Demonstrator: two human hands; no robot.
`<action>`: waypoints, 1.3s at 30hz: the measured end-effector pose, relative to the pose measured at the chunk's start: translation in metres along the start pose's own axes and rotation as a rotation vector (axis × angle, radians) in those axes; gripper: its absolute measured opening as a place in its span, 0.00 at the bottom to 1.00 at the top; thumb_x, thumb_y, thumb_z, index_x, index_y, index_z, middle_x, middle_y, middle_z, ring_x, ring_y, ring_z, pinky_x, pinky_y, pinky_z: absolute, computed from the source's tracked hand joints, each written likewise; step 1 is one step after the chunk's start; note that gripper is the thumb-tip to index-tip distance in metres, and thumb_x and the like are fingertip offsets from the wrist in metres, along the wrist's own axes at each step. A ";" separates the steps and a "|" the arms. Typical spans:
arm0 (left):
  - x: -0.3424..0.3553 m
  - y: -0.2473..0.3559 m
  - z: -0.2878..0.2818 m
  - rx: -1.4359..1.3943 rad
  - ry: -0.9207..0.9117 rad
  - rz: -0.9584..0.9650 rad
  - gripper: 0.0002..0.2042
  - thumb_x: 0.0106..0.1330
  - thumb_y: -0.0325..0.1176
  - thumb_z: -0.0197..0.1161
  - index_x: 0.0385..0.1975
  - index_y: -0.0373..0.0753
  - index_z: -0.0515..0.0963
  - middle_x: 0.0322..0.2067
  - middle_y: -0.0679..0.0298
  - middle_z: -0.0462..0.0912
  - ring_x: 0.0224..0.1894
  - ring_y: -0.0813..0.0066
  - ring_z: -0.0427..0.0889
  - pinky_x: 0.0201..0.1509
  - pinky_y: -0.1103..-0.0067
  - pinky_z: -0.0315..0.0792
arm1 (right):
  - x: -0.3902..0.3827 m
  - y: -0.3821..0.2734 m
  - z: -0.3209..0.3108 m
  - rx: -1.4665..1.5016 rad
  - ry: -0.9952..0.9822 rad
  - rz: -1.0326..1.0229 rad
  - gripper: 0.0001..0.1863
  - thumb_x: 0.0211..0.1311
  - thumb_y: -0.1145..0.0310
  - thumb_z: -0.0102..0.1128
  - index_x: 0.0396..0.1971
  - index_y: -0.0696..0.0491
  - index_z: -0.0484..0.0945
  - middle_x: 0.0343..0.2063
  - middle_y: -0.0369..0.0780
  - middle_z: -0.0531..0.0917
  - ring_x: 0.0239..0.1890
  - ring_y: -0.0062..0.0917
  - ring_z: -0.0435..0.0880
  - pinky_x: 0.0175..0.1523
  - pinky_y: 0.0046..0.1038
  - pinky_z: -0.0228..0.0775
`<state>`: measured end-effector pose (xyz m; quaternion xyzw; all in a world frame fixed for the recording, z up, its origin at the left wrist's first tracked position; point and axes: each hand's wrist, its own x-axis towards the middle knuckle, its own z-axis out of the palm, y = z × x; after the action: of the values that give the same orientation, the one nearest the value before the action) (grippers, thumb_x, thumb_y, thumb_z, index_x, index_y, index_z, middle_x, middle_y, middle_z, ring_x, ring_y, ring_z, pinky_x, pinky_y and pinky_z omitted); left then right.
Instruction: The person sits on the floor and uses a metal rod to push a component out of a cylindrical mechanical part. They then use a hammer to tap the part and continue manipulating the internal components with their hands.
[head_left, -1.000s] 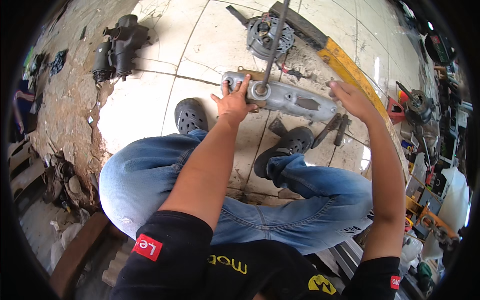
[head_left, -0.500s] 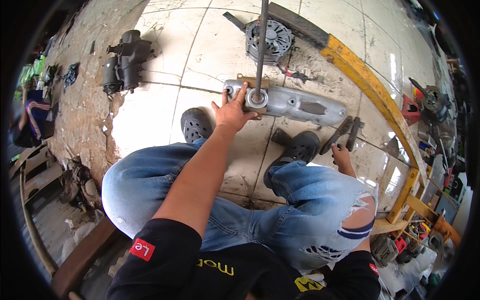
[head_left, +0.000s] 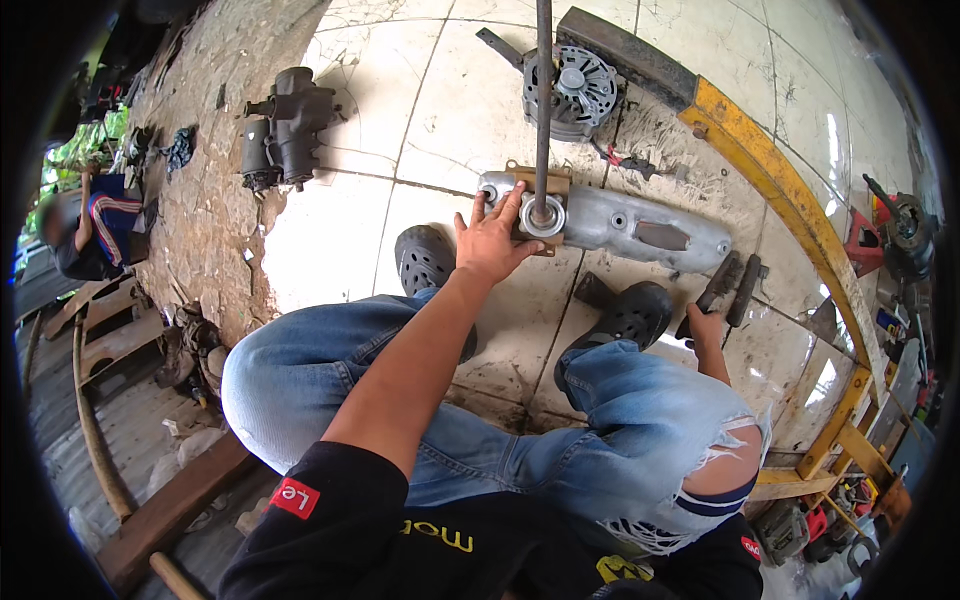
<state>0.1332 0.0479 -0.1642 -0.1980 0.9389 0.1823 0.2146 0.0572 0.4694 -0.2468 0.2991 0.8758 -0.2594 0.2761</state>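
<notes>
My left hand (head_left: 490, 240) lies with fingers spread on the left end of a long silver metal housing (head_left: 670, 232) and a brown plate (head_left: 552, 182) under it, just left of a round fitting (head_left: 548, 224). A dark upright rod (head_left: 542, 100) stands in that fitting. My right hand (head_left: 702, 322) is closed around the near end of a dark, flat metal tool (head_left: 720, 282) on the tiles, beside my right shoe (head_left: 637, 318). A second dark bar (head_left: 743, 293) lies alongside that tool.
A fan-vented round component (head_left: 585, 85) lies beyond the housing, a dark cast assembly (head_left: 298, 125) to the upper left. A yellow steel beam (head_left: 775, 170) curves along the right, with tools and parts past it. A co-worker (head_left: 85, 235) is at the far left.
My right hand has dropped from beside the housing's right end to the dark tool and closed on it. My left hand stays on the housing. The view has shifted, showing the co-worker.
</notes>
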 end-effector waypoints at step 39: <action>0.074 0.104 -0.204 -1.086 0.379 0.118 0.30 0.75 0.57 0.38 0.41 0.31 0.76 0.40 0.42 0.82 0.49 0.43 0.80 0.57 0.60 0.70 | -0.292 -0.122 0.111 0.038 -0.024 -0.704 0.37 0.69 0.71 0.49 0.74 0.53 0.45 0.48 0.61 0.71 0.45 0.52 0.73 0.53 0.43 0.65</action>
<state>-0.0423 0.0278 -0.0012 -0.2561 0.7423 0.6110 -0.1004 0.2073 0.2053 -0.1038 -0.0193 0.9168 -0.3588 0.1744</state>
